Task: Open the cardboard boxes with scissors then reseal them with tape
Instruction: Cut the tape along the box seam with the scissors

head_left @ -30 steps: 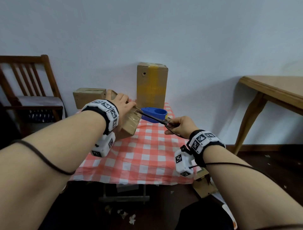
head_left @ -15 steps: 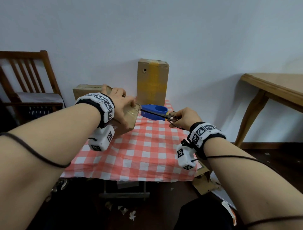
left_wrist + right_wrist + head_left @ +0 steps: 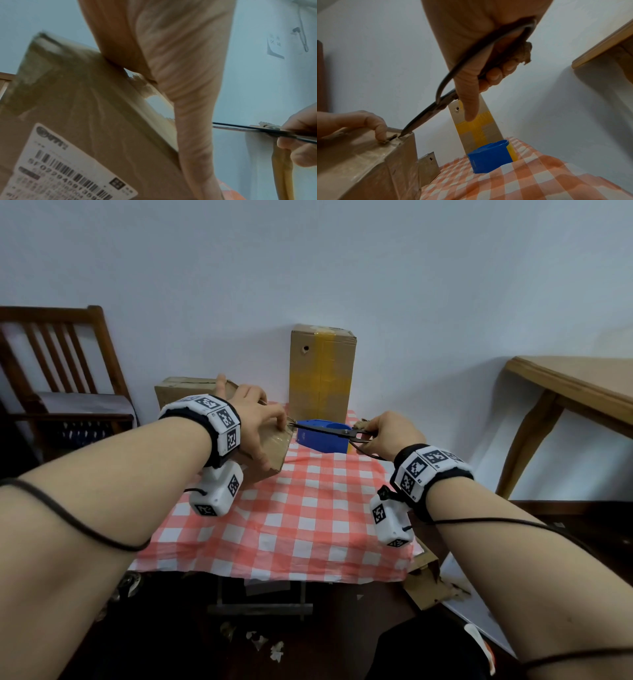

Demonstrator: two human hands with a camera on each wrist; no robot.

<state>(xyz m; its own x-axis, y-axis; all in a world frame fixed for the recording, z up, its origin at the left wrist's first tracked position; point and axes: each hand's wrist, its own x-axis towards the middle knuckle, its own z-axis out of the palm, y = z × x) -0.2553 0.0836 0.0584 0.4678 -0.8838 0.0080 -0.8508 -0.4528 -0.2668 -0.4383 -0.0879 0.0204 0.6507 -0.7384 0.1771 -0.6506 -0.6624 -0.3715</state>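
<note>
Taped brown box (image 3: 270,446) tilted on the checked cloth, label on its side. Scissors (image 3: 329,431) closed, tip at its torn top corner. Blue tape dispenser (image 3: 322,440) just behind.

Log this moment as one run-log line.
left hand: holds cardboard box | right hand: grips scissors | tip: at taped seam

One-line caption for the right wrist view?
Right hand drives scissors into the taped box steadied by the left hand.
</note>
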